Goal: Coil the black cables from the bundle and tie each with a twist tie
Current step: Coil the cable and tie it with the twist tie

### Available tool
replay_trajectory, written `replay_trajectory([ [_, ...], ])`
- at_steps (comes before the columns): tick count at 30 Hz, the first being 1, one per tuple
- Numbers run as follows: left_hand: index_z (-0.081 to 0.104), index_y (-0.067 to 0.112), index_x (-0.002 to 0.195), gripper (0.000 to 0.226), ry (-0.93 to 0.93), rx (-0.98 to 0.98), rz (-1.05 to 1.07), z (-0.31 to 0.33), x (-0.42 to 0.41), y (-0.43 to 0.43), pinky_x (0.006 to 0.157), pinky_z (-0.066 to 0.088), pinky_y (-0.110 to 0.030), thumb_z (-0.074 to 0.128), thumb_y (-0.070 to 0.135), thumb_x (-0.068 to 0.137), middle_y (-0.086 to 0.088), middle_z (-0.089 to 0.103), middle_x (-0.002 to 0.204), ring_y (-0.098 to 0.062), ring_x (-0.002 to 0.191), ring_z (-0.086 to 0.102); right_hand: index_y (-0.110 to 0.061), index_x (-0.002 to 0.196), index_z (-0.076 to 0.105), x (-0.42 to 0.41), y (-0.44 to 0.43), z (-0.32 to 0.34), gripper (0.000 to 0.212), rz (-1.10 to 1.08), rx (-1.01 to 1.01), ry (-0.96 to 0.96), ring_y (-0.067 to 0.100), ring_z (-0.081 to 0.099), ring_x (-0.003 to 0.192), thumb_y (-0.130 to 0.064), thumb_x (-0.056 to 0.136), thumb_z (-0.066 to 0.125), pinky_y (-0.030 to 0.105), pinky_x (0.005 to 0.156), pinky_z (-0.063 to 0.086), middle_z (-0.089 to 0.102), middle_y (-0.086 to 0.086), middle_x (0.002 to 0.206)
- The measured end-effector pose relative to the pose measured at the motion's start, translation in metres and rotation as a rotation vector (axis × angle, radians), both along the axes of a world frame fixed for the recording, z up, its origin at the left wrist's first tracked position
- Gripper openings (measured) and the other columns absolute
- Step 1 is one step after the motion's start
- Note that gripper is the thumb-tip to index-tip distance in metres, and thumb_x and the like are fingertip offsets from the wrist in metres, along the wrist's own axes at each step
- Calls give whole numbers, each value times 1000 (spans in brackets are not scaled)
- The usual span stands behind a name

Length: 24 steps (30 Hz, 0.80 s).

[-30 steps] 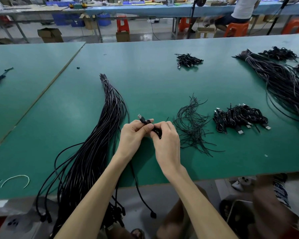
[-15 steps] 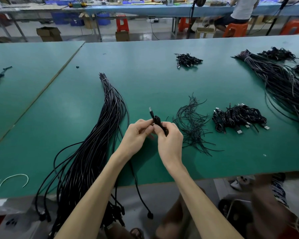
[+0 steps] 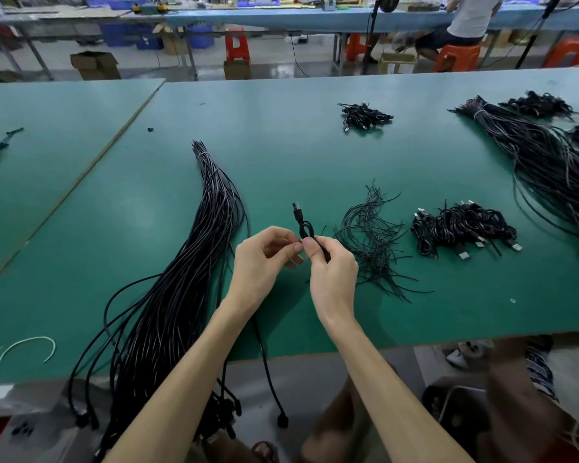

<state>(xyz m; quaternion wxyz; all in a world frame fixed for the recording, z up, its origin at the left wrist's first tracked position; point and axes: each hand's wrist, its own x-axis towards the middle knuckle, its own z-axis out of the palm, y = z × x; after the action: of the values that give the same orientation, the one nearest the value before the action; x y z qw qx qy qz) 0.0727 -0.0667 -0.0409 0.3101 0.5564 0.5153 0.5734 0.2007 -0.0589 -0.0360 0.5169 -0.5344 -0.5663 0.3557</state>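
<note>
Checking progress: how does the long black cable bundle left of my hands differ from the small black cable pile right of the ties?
The long black cable bundle lies uncoiled, ends hanging off the green table; the small black cable pile is short coils, wholly on it. The bundle far outsizes the pile. Both are black.

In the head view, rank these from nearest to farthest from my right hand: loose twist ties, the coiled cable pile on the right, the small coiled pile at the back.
1. loose twist ties: just right of the right hand.
2. coiled cable pile: farther right, beyond the ties.
3. small coiled pile: at the back, well beyond both.
</note>
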Motion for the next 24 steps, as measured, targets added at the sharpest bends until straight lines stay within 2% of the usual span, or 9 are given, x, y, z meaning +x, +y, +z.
replay_trajectory([
  [5, 66, 24, 93, 11, 144, -18, 39, -3, 2, -1, 65, 57, -24, 72, 15, 97, 9, 73, 79, -13, 63, 69, -9, 109, 77, 1, 0, 0, 21, 18, -3, 16, 4, 65, 92, -21, 104, 61, 12, 79, 47, 74, -1, 99],
  [7, 62, 29, 91, 13, 252, -27, 52, -6, 3, 0, 61, 49, -17, 67, 22, 100, 12, 68, 76, -6, 60, 61, -9, 108, 77, 2, 0, 0, 21, 25, -5, 20, 5, 65, 91, -20, 105, 59, 14, 79, 48, 73, -1, 98],
  [11, 65, 23, 92, 11, 415, 40, 48, -7, 3, 1, 63, 38, -9, 62, 24, 103, 17, 59, 75, -4, 69, 55, -8, 107, 77, 3, 0, -1, 22, 38, -8, 27, 3, 65, 87, -18, 106, 58, 10, 76, 46, 73, 0, 95],
  [14, 67, 19, 92, 13, 395, 64, 15, -5, 1, 2, 62, 36, -10, 61, 20, 103, 18, 60, 77, -3, 68, 53, -7, 107, 76, 3, 0, -1, 23, 68, 1, 18, 3, 66, 89, -18, 106, 56, 9, 77, 47, 73, 1, 96],
  [17, 65, 21, 89, 17, 335, 19, 19, -4, -1, 2, 59, 35, -12, 59, 19, 104, 18, 59, 71, -2, 63, 49, -9, 111, 74, 1, -2, -1, 25, 140, 8, -19, 6, 65, 93, -21, 108, 53, 10, 79, 47, 71, 2, 99],
  [21, 64, 23, 83, 24, 182, -72, 7, 1, -5, 2, 59, 36, -22, 56, 17, 105, 11, 54, 65, -5, 61, 43, -12, 130, 68, -2, -3, 2, 27, 263, 21, -52, 2, 61, 102, -17, 108, 51, 9, 88, 45, 64, 2, 110],
  [24, 62, 23, 77, 31, 22, -110, -51, 6, -5, -1, 54, 32, -17, 55, 13, 104, 16, 50, 62, -5, 56, 38, -8, 135, 65, 0, -4, 1, 31, 285, 44, -47, 1, 61, 104, -11, 107, 52, 11, 93, 46, 63, 3, 114],
])
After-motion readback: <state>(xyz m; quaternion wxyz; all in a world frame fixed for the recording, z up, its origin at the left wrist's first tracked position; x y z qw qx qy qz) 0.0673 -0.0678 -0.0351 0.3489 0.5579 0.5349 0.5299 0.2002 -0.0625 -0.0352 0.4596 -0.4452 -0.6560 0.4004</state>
